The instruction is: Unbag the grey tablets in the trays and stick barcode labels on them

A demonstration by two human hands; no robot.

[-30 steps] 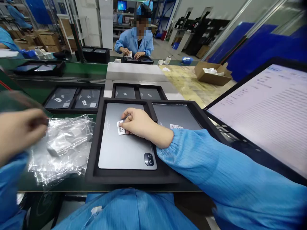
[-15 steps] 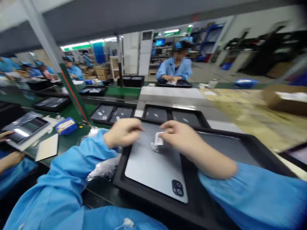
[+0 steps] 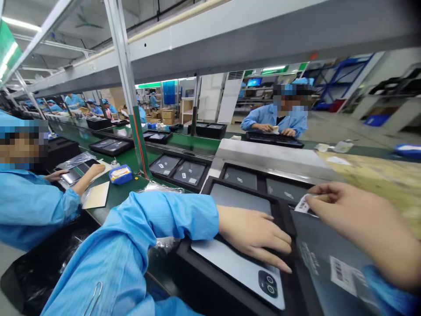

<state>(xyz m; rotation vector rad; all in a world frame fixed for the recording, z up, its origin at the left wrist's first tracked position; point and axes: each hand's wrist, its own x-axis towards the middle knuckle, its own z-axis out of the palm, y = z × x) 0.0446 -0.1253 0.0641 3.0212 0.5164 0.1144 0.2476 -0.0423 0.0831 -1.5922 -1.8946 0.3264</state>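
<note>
On my feed, the fingers of the right hand (image 3: 358, 224) pinch a white label (image 3: 301, 205) over the far end of the darker tablet (image 3: 311, 230), whose long axis runs towards the body; that hand is nearer. The left hand (image 3: 255, 237), fingers spread, spans the silver tablet (image 3: 237, 272) in the black tray (image 3: 207, 285); I can't confirm contact.

A white label (image 3: 301, 205) is pinched right of a silver tablet (image 3: 226, 264) face-down in a black tray (image 3: 200, 274).
</note>
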